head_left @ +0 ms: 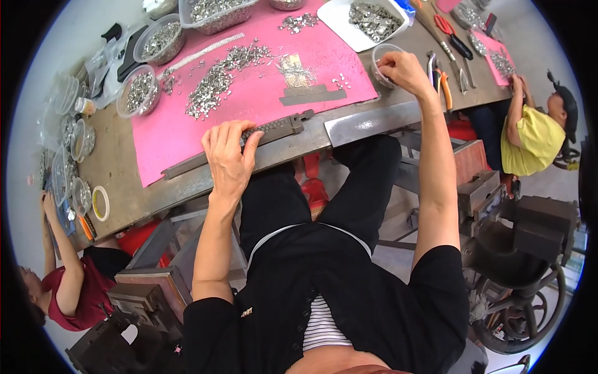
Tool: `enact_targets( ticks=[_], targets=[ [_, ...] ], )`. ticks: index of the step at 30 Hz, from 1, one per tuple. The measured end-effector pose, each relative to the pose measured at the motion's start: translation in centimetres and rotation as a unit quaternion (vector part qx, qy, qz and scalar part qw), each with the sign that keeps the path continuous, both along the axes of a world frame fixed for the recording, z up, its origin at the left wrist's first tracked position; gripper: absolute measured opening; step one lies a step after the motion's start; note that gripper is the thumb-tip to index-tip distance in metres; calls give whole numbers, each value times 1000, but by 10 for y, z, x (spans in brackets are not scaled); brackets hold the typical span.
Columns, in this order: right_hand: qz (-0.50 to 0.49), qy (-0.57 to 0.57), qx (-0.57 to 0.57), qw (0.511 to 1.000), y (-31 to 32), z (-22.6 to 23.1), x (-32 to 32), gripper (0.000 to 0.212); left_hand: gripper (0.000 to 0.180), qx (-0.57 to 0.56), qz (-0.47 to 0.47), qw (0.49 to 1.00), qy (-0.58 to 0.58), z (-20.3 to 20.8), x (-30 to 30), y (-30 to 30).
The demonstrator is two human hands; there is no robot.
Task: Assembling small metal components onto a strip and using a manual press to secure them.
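Left hand point(229, 157) lies spread, fingers pressing the long metal strip point(249, 138), which runs left-right along the near table edge; right hand point(403, 71) pinches inside a far-right clear cup point(381, 62)

I am wearing a black short-sleeved top, sleeves ending above my elbows, a small pale mark showing on the chest, a white-and-dark striped layer peeking out underneath, black trousers, forearms and hands going bare.

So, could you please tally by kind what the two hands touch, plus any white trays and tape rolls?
Metal bar, under left hand: 1
Clear cup, at right hand: 1
White tray: 1
Tape roll: 1
Total: 4
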State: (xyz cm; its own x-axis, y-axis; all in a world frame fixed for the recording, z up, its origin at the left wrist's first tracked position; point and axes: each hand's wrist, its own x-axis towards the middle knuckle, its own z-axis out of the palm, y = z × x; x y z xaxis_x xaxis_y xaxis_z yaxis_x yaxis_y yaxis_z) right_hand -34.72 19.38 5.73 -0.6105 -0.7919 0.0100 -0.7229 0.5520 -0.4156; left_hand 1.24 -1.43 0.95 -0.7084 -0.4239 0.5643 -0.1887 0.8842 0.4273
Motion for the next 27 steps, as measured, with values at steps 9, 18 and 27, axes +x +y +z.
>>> enact_targets(
  ticks=[9,18,27],
  targets=[
    [85,-24,-208,974,-25,-6,97,11,27,42,3,998,41,-8,3,-3],
    [47,-43,-239,969,-32,-36,118,11,32,39,9,998,51,-6,6,-5],
    [83,88,-257,959,-37,-44,129,11,23,56,-4,993,100,-10,9,-4]
  ],
)
